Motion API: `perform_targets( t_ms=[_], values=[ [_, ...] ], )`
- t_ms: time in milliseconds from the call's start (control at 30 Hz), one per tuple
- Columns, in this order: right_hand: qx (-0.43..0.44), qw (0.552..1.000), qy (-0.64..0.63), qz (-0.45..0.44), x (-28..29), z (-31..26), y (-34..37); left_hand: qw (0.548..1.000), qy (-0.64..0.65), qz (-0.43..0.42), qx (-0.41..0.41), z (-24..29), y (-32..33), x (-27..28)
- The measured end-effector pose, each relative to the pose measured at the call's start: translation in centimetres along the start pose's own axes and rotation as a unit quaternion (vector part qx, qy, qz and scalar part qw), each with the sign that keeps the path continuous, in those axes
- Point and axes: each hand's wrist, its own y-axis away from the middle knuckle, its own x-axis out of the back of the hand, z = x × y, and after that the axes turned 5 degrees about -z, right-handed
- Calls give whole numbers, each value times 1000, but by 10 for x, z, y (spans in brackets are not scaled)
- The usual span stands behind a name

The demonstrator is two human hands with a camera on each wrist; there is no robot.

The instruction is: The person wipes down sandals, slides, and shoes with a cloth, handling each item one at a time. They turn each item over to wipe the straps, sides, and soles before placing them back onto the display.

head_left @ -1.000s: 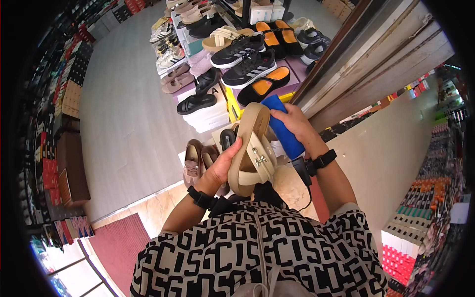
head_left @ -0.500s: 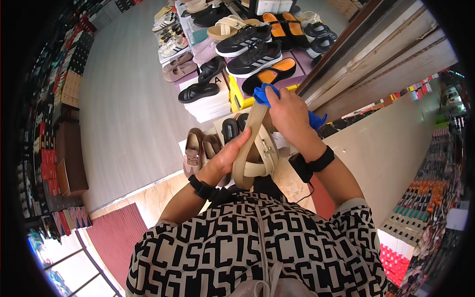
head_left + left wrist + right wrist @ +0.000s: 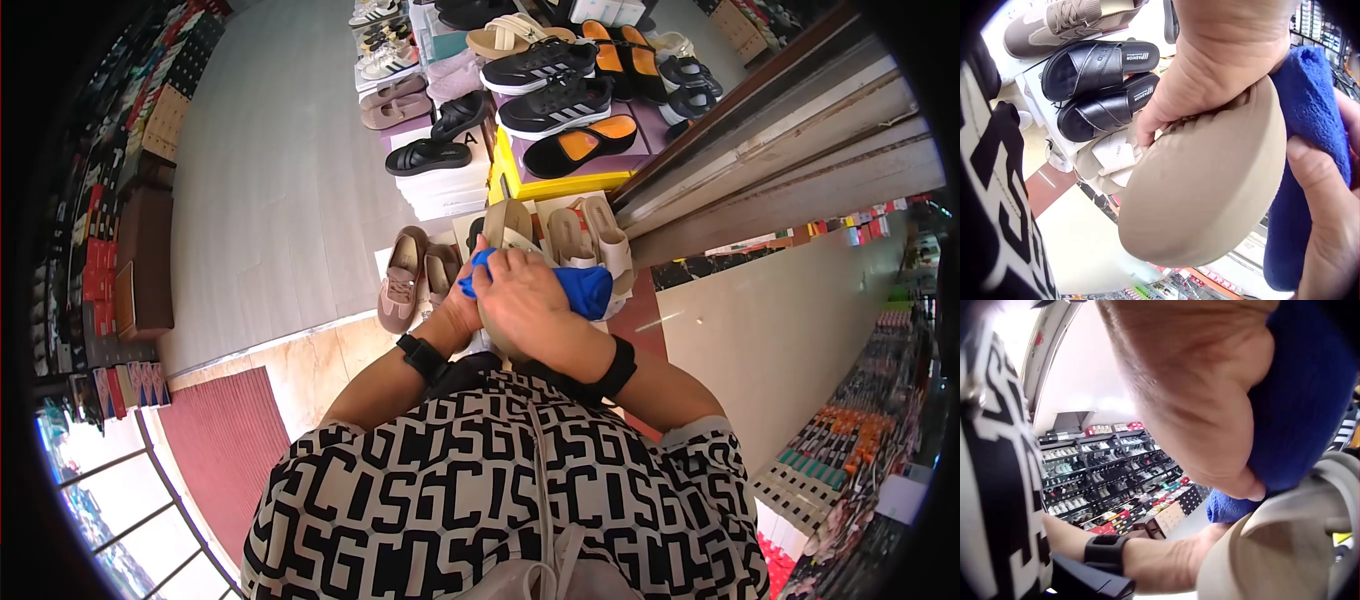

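A beige platform sandal (image 3: 1210,181) is gripped by the left hand (image 3: 1216,69), whose fingers curl round its edge in the left wrist view. In the head view the left hand (image 3: 457,305) is partly covered by the right hand (image 3: 525,300). That right hand holds a blue cloth (image 3: 585,290) bunched against the sandal's side. The left wrist view shows the right thumb lying across the cloth (image 3: 1310,106). In the right wrist view, the right hand (image 3: 1204,394) clasps the cloth (image 3: 1304,387) beside the sandal (image 3: 1279,550).
Brown sneakers (image 3: 402,280) and light slides (image 3: 605,240) flank the hands. Beyond stand black sneakers (image 3: 553,105) and black slides (image 3: 428,157) on stacked boxes, with a yellow box edge (image 3: 570,185). A wooden frame (image 3: 770,130) rises at the right; shoe shelves (image 3: 1104,469) line the wall.
The right hand and the cloth have moved from the sandal's far end down and left, close to the left hand. The sandal has shifted slightly, and the head view has turned a little.
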Motion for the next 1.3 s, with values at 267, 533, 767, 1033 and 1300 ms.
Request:
perform_targets(
  t_ms=[267,533,767,1033,1300],
  values=[
    [102,987,-105,60,15,-4,32,740,-596,132,-282,-6,2,-27],
    [112,965,-237,-3,20,25,64,740,-558,131,-353,-10,2,-42],
    [20,881,-472,-25,47,86,39,677,-631,216,-310,-22,-2,-47],
    [-5,979,-189,78,31,72,-15,711,-626,185,-261,-20,0,-37],
    [59,981,-176,61,27,52,18,734,-581,118,-331,-20,24,-54]
  ],
)
